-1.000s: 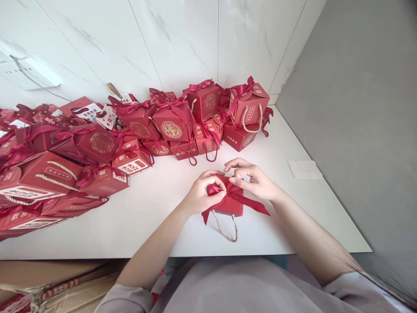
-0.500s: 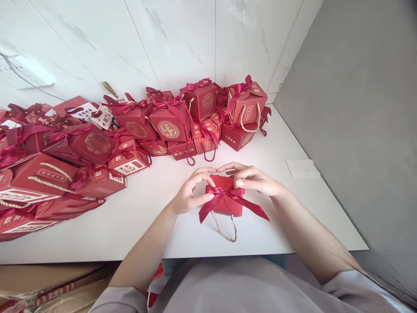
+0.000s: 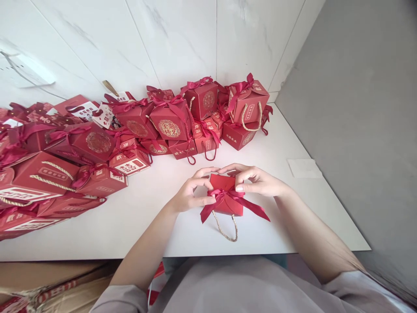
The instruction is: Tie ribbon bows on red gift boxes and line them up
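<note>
A small red gift box [image 3: 232, 206] stands on the white table in front of me, with a gold rope handle [image 3: 224, 234] hanging from its near side. Across its top a dark red ribbon [image 3: 225, 193] is tied in a bow, its two tails spreading left and right. My left hand [image 3: 194, 191] pinches the bow's left loop between thumb and fingers. On the other side my right hand [image 3: 257, 180] has its thumb and bent fingers closed on the right loop. The index fingers of both hands nearly meet behind the box.
Several finished-looking red gift boxes [image 3: 171, 121] with ribbons are stacked along the tiled wall, and more boxes [image 3: 35, 174] pile up at the left. A white paper piece [image 3: 304, 168] lies near the right edge. An open cardboard box [image 3: 58, 287] stands below the table at left.
Both hands stay at the bow with almost the same grip. The whole view has shifted very slightly; the box and ribbon look nearly unchanged.
</note>
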### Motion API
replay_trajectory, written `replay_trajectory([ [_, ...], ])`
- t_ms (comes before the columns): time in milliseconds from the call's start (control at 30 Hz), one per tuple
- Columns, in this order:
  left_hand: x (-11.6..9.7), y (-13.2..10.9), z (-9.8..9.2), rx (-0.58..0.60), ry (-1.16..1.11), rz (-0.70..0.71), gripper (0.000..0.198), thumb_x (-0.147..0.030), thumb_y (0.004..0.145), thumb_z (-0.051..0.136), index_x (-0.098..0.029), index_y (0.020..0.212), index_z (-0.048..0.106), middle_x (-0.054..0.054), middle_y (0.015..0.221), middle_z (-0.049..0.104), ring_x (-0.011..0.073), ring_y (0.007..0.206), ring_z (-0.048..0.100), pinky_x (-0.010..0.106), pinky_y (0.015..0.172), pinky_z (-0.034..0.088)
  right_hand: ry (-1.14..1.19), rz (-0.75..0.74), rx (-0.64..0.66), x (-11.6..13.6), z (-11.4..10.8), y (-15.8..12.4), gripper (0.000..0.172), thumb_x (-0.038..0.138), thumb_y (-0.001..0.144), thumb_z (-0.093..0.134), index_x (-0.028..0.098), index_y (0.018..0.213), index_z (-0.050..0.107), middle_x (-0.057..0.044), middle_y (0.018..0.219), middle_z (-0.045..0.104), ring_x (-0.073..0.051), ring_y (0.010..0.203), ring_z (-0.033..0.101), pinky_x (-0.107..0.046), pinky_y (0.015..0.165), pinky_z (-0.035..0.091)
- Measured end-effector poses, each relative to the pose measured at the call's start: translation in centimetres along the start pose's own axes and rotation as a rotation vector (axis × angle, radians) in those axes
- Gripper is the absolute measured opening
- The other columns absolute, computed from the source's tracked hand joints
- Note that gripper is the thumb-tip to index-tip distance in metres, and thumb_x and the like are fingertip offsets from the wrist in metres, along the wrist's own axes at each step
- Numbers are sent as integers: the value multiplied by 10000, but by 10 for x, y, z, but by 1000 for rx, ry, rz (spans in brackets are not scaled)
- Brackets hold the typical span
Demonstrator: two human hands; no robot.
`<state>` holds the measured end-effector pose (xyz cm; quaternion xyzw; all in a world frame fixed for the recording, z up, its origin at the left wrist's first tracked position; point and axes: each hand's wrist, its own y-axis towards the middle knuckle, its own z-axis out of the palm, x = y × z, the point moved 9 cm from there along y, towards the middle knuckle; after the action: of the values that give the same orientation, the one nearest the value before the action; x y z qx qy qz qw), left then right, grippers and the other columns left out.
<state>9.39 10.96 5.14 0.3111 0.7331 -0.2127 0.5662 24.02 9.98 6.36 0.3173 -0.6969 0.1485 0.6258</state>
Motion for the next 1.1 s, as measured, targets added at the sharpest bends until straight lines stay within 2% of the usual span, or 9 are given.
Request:
replay_trajectory([
  [200, 5, 1, -1, -32, -149, -47, 306, -378, 729, 796, -186, 713, 558, 113, 1469, 479, 333, 1405, 430, 499, 1130, 373, 1, 14, 22, 2, -2, 0, 349, 452, 942, 606, 182, 732, 671, -107, 1389, 569, -273, 1291, 532, -480, 1097, 385],
  [267, 8, 1, -2, -50, -206, -66, 354, -426, 723, 793, -186, 719, 532, 123, 1474, 479, 344, 1389, 445, 496, 1095, 404, 8, 16, 15, 2, -3, -1, 355, 465, 934, 612, 184, 721, 648, -110, 1394, 567, -285, 1301, 519, -494, 1105, 375],
  [400, 12, 1, -6, -88, -228, -100, 408, -573, 816, 650, -183, 742, 557, 139, 1450, 501, 348, 1285, 535, 510, 1034, 436, 158, 1, -32, -1, -2, 1, 404, 480, 977, 525, 187, 710, 606, -107, 1379, 576, -293, 1317, 516, -511, 1120, 365],
  [500, 12, 1, -6, -90, -169, -104, 385, -519, 834, 656, -181, 664, 588, 101, 1442, 512, 337, 1290, 530, 503, 1044, 433, 214, 0, -54, -4, 1, 3, 390, 478, 969, 542, 189, 718, 618, -96, 1405, 556, -302, 1350, 494, -508, 1115, 378],
  [667, 11, 1, -6, -83, -121, -103, 370, -494, 765, 744, -184, 595, 635, 70, 1441, 511, 343, 1312, 519, 494, 1048, 446, 126, 16, -59, -5, 1, 5, 325, 423, 901, 677, 186, 685, 621, -90, 1418, 558, -286, 1354, 488, -489, 1126, 364],
  [900, 12, 1, -7, -130, -128, -112, 398, -422, 818, 701, -170, 575, 512, 85, 1399, 543, 304, 1307, 525, 467, 1078, 421, 101, 62, -86, -12, 0, 4, 363, 425, 931, 634, 183, 673, 550, -96, 1347, 591, -267, 1281, 541, -467, 1071, 404],
  [1100, 11, 1, -6, -161, -87, -110, 425, -422, 833, 675, -170, 571, 454, 99, 1380, 553, 278, 1234, 573, 450, 1077, 428, 43, 76, -89, -10, 0, 5, 358, 442, 928, 633, 188, 685, 569, -96, 1330, 601, -272, 1268, 549, -480, 1054, 419],
])
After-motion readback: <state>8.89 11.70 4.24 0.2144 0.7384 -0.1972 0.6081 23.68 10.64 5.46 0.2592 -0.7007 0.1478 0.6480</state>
